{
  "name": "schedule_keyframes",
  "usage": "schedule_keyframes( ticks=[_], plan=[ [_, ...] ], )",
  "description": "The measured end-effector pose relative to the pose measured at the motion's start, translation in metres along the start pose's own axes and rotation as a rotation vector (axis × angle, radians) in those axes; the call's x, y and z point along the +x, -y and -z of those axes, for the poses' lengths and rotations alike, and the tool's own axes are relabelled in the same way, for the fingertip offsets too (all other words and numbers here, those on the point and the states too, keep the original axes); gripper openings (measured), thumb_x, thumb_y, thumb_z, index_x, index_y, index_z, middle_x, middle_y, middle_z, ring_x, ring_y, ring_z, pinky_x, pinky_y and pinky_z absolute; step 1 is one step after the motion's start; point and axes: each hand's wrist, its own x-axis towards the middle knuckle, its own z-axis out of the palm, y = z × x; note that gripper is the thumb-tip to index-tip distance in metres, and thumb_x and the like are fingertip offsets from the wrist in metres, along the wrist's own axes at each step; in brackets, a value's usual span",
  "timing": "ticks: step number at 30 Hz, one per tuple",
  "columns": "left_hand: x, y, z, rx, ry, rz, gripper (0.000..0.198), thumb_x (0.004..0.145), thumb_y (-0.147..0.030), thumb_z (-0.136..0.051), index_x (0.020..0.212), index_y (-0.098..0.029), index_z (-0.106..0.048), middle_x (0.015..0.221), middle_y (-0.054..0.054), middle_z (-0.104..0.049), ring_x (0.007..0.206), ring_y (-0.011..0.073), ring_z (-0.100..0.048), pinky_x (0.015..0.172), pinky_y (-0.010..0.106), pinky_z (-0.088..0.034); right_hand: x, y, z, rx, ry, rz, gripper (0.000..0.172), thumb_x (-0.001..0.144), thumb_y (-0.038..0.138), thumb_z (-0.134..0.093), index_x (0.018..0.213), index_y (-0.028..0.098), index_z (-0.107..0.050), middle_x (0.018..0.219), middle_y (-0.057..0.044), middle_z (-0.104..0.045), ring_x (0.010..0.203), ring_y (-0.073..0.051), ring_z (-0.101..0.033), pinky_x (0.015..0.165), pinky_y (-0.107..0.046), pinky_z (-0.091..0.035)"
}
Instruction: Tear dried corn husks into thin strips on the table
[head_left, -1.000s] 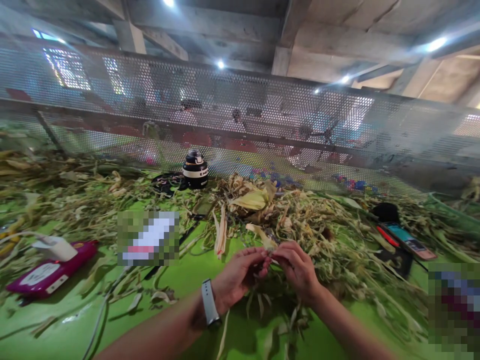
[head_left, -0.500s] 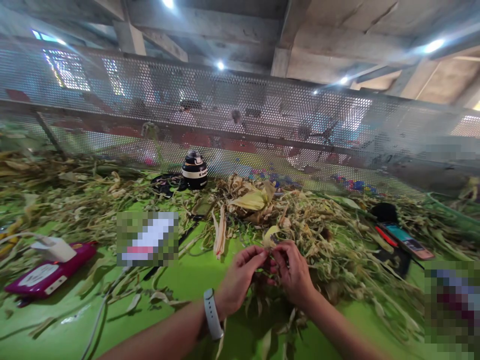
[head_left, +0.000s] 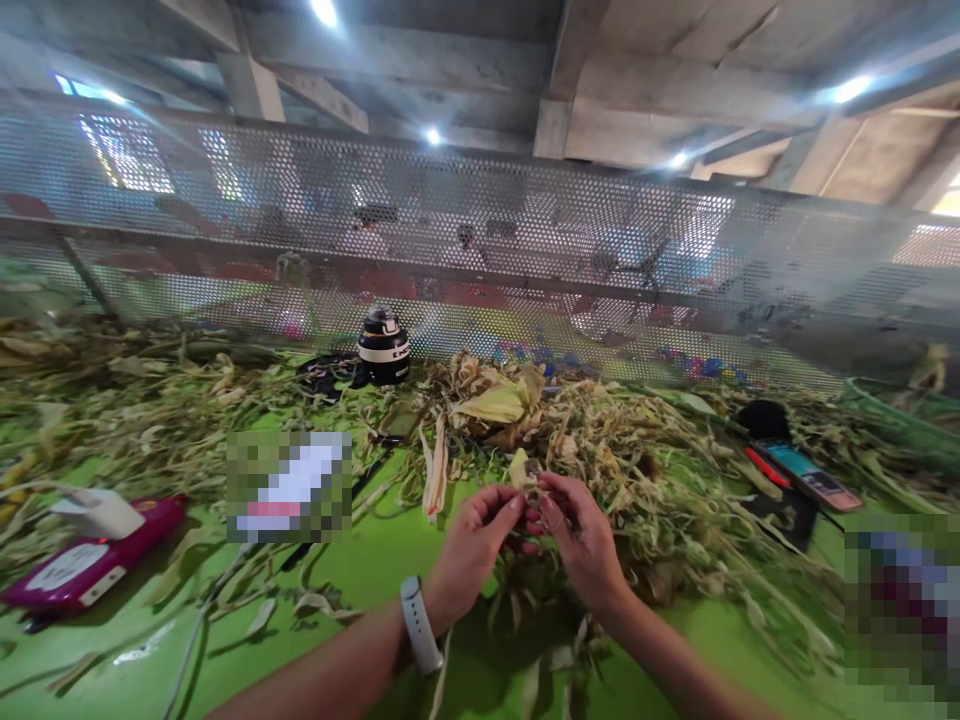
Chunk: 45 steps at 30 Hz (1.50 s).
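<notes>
Between the fingertips of both hands is a small pale-yellow husk piece (head_left: 519,468) with a dark patch; its lower part is hidden by the fingers. My left hand (head_left: 480,535), with a light watch band on the wrist, pinches it from the left. From the right, my right hand (head_left: 589,540) grips it with thumb and fingers. Just beyond the hands lies a heap of dried husks (head_left: 600,425), with a larger yellow-green husk (head_left: 495,402) on top. To the left of that, a pale folded husk strip (head_left: 433,468) rests on the green table (head_left: 382,560).
A black jar-shaped bottle (head_left: 384,350) stands at the back before a perforated metal screen (head_left: 450,250). At left are a blurred-out phone-like device (head_left: 296,485), a magenta power strip (head_left: 60,580) and a cable (head_left: 196,640). A phone (head_left: 814,475) and green basket (head_left: 900,415) are at right.
The husk piece has turned between my fingers and shows less yellow and more of its dark patch. My right fingers have shifted slightly left, and the view has moved a little.
</notes>
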Motion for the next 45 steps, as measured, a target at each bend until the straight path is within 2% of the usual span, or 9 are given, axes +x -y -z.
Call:
schedule_keyframes(
  ticks=[3, 7, 16, 24, 27, 31, 36, 41, 45],
  plan=[
    [0.003, 0.001, 0.001, -0.021, -0.012, 0.005, 0.031, 0.064, -0.036, -0.072, 0.08, -0.013, -0.06, 0.066, 0.001, -0.063, 0.059, 0.0116, -0.058, 0.055, 0.024, -0.05, -0.001, 0.0, -0.002, -0.046, 0.036, 0.102, 0.023, 0.088, 0.022, -0.046, 0.105, 0.021, -0.061, 0.104, -0.009, -0.061, 0.096, -0.018, -0.059, 0.085, -0.033, -0.05],
    [0.005, 0.001, 0.002, -0.03, 0.018, 0.037, 0.033, 0.062, -0.037, -0.073, 0.078, -0.012, -0.06, 0.062, 0.0, -0.063, 0.055, 0.0107, -0.057, 0.056, 0.024, -0.05, -0.001, 0.001, -0.002, -0.037, 0.017, 0.147, 0.026, 0.087, 0.021, -0.048, 0.108, 0.024, -0.062, 0.101, -0.008, -0.061, 0.093, -0.017, -0.059, 0.081, -0.031, -0.052],
    [0.004, -0.003, 0.0, -0.005, 0.033, 0.05, 0.033, 0.059, -0.038, -0.075, 0.074, -0.012, -0.062, 0.06, 0.001, -0.063, 0.054, 0.0112, -0.057, 0.059, 0.025, -0.048, 0.002, -0.001, 0.003, 0.141, 0.063, 0.047, 0.02, 0.083, 0.025, -0.055, 0.099, 0.025, -0.068, 0.094, -0.007, -0.06, 0.077, -0.015, -0.06, 0.067, -0.027, -0.054],
    [0.008, -0.005, 0.009, 0.072, -0.015, 0.062, 0.028, 0.063, -0.039, -0.071, 0.075, -0.014, -0.067, 0.068, 0.003, -0.064, 0.06, 0.0121, -0.054, 0.057, 0.023, -0.043, 0.008, -0.01, 0.005, 0.205, 0.059, -0.049, 0.017, 0.082, 0.03, -0.057, 0.094, 0.024, -0.068, 0.095, -0.007, -0.06, 0.088, -0.017, -0.059, 0.075, -0.03, -0.053],
    [0.013, -0.002, 0.012, 0.194, -0.026, -0.028, 0.027, 0.066, -0.04, -0.068, 0.073, -0.014, -0.069, 0.068, 0.003, -0.063, 0.067, 0.0143, -0.054, 0.065, 0.024, -0.042, 0.008, -0.011, 0.005, 0.218, 0.073, -0.103, 0.019, 0.081, 0.032, -0.057, 0.096, 0.022, -0.064, 0.095, -0.007, -0.061, 0.088, -0.017, -0.059, 0.077, -0.03, -0.052],
    [0.016, -0.003, 0.015, 0.493, -0.024, -0.256, 0.025, 0.071, -0.04, -0.063, 0.064, -0.016, -0.069, 0.06, 0.001, -0.058, 0.063, 0.0138, -0.048, 0.063, 0.023, -0.038, 0.008, -0.006, 0.004, 0.277, 0.119, -0.203, 0.023, 0.079, 0.038, -0.059, 0.094, 0.019, -0.059, 0.086, -0.005, -0.064, 0.077, -0.016, -0.062, 0.07, -0.029, -0.053],
    [0.016, -0.003, 0.018, 0.59, -0.013, -0.421, 0.022, 0.073, -0.035, -0.061, 0.061, -0.019, -0.068, 0.063, 0.002, -0.058, 0.064, 0.0148, -0.048, 0.064, 0.023, -0.037, 0.011, -0.004, 0.003, 0.226, 0.087, -0.1, 0.018, 0.075, 0.035, -0.063, 0.08, 0.019, -0.056, 0.081, -0.003, -0.061, 0.073, -0.014, -0.06, 0.067, -0.025, -0.052],
    [0.018, 0.002, 0.02, 0.573, -0.028, -0.39, 0.023, 0.074, -0.036, -0.06, 0.063, -0.018, -0.068, 0.061, 0.001, -0.057, 0.063, 0.0139, -0.047, 0.061, 0.022, -0.036, 0.011, -0.008, 0.004, 0.179, 0.167, -0.007, 0.01, 0.078, 0.029, -0.061, 0.083, 0.021, -0.058, 0.092, -0.004, -0.056, 0.083, -0.014, -0.058, 0.071, -0.025, -0.051],
    [0.02, 0.003, 0.02, 0.504, -0.035, -0.279, 0.027, 0.074, -0.04, -0.059, 0.066, -0.015, -0.067, 0.061, 0.0, -0.058, 0.06, 0.0129, -0.047, 0.058, 0.022, -0.036, 0.01, -0.009, 0.006, 0.085, 0.13, 0.073, 0.005, 0.077, 0.026, -0.063, 0.076, 0.022, -0.062, 0.095, -0.005, -0.054, 0.091, -0.017, -0.056, 0.079, -0.03, -0.048]
  ],
)
